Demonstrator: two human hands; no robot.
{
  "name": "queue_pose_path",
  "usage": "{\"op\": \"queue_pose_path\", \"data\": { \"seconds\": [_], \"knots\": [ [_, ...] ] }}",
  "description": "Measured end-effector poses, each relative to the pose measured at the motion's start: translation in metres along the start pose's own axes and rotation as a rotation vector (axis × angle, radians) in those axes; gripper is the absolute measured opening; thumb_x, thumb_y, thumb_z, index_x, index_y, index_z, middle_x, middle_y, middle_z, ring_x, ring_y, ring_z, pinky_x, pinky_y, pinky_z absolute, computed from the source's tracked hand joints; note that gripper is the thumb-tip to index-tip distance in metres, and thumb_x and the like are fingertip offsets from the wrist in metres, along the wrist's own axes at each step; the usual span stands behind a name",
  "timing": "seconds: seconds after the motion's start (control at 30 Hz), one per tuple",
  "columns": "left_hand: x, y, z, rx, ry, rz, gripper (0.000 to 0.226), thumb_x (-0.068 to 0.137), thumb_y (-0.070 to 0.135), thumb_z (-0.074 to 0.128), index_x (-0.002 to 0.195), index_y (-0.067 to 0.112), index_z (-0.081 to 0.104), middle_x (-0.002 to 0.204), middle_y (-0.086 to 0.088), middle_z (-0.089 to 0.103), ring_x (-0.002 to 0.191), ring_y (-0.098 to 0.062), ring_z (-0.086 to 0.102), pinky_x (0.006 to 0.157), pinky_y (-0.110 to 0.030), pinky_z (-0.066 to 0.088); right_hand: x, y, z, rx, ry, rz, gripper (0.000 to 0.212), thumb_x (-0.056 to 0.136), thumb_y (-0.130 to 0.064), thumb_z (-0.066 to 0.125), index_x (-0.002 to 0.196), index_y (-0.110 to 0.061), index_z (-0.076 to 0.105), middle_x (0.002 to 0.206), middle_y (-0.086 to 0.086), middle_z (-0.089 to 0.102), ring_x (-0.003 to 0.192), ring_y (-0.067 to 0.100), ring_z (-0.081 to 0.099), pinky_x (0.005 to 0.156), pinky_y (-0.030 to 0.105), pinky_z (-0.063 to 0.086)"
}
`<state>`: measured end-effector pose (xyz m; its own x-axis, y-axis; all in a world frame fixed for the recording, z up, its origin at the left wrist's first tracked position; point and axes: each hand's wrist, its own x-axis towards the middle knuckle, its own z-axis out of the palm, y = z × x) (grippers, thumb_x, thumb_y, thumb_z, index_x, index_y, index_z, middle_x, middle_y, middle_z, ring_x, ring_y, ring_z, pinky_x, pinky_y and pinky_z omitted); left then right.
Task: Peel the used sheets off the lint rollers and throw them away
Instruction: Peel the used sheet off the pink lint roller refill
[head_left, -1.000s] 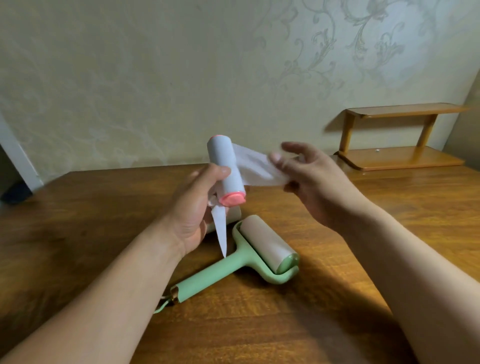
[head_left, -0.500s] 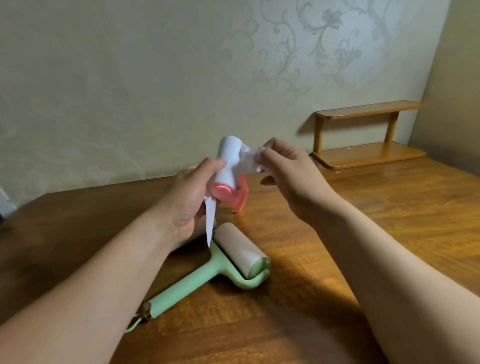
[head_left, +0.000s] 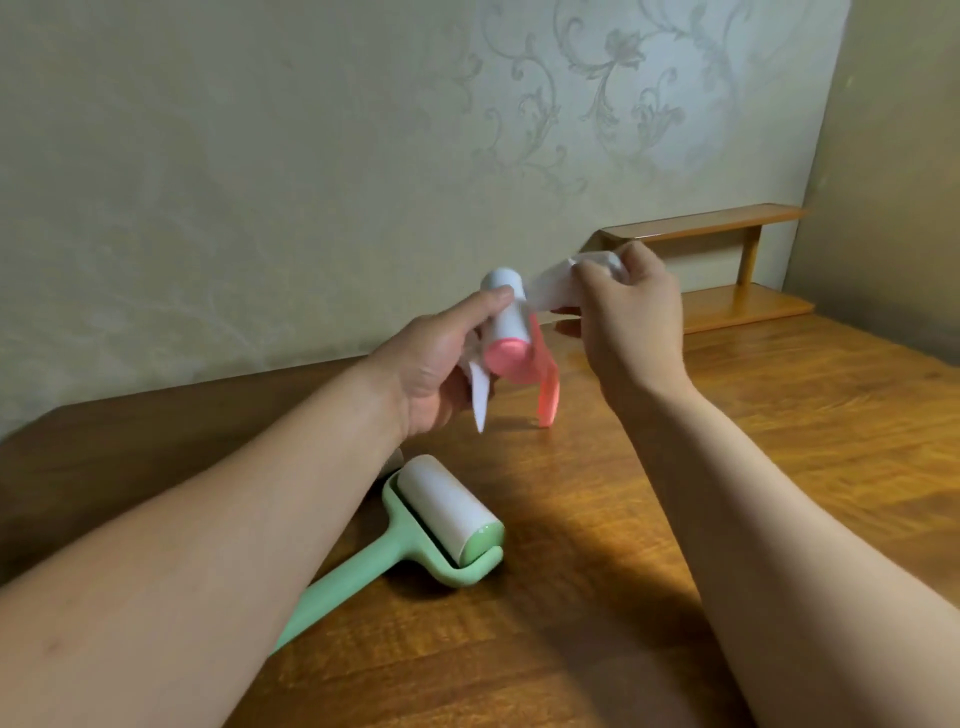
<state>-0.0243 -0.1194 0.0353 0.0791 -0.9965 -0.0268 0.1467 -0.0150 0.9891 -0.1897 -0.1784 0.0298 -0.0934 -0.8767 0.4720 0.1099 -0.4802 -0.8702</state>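
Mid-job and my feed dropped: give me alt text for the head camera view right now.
Above a wooden table, the left hand holds a pink lint roller while the right hand pulls a white sheet off its roll. A green lint roller lies on the table below the left forearm, and a small wooden shelf stands against the wall.

Two bare forearms enter from the near edge, one from the near left corner, one from the near right. Neither arm carries a sleeve, cuff, watch, bracelet or glove anywhere along its visible length. The left hand (head_left: 434, 371) and the right hand (head_left: 631, 317) are likewise uncovered, with no rings visible on the fingers that show. The thumbnail of the left hand and a fingernail of the right hand are short and unpainted. A small dark mark lies on the left forearm near the near left corner.
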Motion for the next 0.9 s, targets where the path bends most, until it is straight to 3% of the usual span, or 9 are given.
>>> {"op": "queue_pose_path", "data": {
  "seconds": [0.13,0.27,0.33,0.4,0.43,0.5,0.6,0.73,0.9],
  "knots": [
    [0.01,-0.007,-0.022,0.149,0.159,-0.073,0.031,0.104,0.036,0.069,0.102,0.006,0.077,0.081,-0.012,0.075,0.065,-0.019,0.071,0.063,-0.025,0.054,-0.001,0.016,0.003,-0.04,-0.048,0.112,0.029,0.089,-0.015,0.064,0.102,0.011,0.063,0.105,0.037,0.07,0.103,0.053,0.071,0.081,0.068,0.063],
    [0.02,-0.009,-0.035,0.54,0.28,-0.132,0.033,0.1,0.038,0.058,0.073,0.019,0.062,0.06,-0.001,0.059,0.061,-0.02,0.052,0.062,-0.032,0.039,-0.002,0.038,0.007,-0.073,-0.101,0.292,0.021,0.092,-0.014,0.064,0.103,0.004,0.067,0.103,0.03,0.074,0.092,0.047,0.078,0.078,0.059,0.069],
    [0.02,-0.014,-0.041,0.607,0.26,-0.143,0.043,0.099,0.059,0.06,0.084,0.02,0.071,0.073,0.001,0.066,0.077,-0.021,0.058,0.075,-0.036,0.041,-0.006,0.049,0.01,-0.188,-0.2,0.341,0.016,0.093,-0.015,0.067,0.104,-0.003,0.07,0.105,0.026,0.077,0.085,0.039,0.079,0.07,0.042,0.069],
    [0.018,-0.017,-0.043,0.7,0.226,-0.147,0.077,0.074,0.09,0.069,0.107,0.022,0.08,0.095,0.003,0.072,0.095,-0.021,0.065,0.087,-0.035,0.044,-0.012,0.054,0.013,-0.207,-0.246,0.371,0.019,0.094,-0.017,0.07,0.108,-0.005,0.072,0.106,0.023,0.079,0.091,0.039,0.08,0.068,0.043,0.063],
    [0.02,-0.017,-0.044,0.793,0.224,-0.147,0.082,0.062,0.094,0.074,0.103,0.022,0.081,0.093,0.004,0.074,0.094,-0.021,0.066,0.084,-0.033,0.044,-0.012,0.056,0.014,-0.179,-0.226,0.374,0.023,0.095,-0.019,0.071,0.111,-0.003,0.072,0.107,0.024,0.079,0.092,0.039,0.08,0.067,0.044,0.063],
    [0.028,-0.018,-0.046,0.932,0.228,-0.167,0.069,0.06,0.086,0.076,0.08,0.02,0.079,0.076,0.004,0.077,0.081,-0.019,0.068,0.071,-0.032,0.044,-0.009,0.057,0.014,-0.123,-0.132,0.368,0.028,0.096,-0.023,0.071,0.113,-0.001,0.071,0.106,0.025,0.078,0.083,0.034,0.08,0.063,0.041,0.062],
    [0.041,-0.024,-0.049,0.971,0.241,-0.198,0.057,0.079,0.072,0.065,0.079,0.017,0.078,0.078,-0.003,0.076,0.075,-0.021,0.068,0.068,-0.035,0.042,-0.006,0.06,0.012,-0.02,-0.027,0.406,0.02,0.095,-0.021,0.066,0.103,-0.003,0.07,0.1,0.024,0.078,0.086,0.042,0.079,0.068,0.04,0.062],
    [0.055,-0.029,-0.045,1.088,0.181,-0.144,0.041,0.104,0.043,0.051,0.072,0.018,0.053,0.071,-0.003,0.05,0.064,-0.023,0.043,0.062,-0.036,0.031,0.001,0.065,0.008,0.256,0.094,0.589,0.005,0.096,-0.013,0.066,0.095,-0.009,0.069,0.099,0.021,0.08,0.089,0.041,0.084,0.084,0.059,0.069],
    [0.054,-0.033,-0.056,1.328,0.177,-0.077,0.041,0.114,0.042,0.041,0.085,0.015,0.054,0.078,-0.005,0.052,0.067,-0.022,0.045,0.061,-0.037,0.031,0.015,0.066,-0.013,0.398,0.333,0.647,0.001,0.1,-0.013,0.065,0.099,-0.014,0.066,0.113,0.015,0.072,0.093,0.029,0.077,0.074,0.039,0.071]
  ]
}}
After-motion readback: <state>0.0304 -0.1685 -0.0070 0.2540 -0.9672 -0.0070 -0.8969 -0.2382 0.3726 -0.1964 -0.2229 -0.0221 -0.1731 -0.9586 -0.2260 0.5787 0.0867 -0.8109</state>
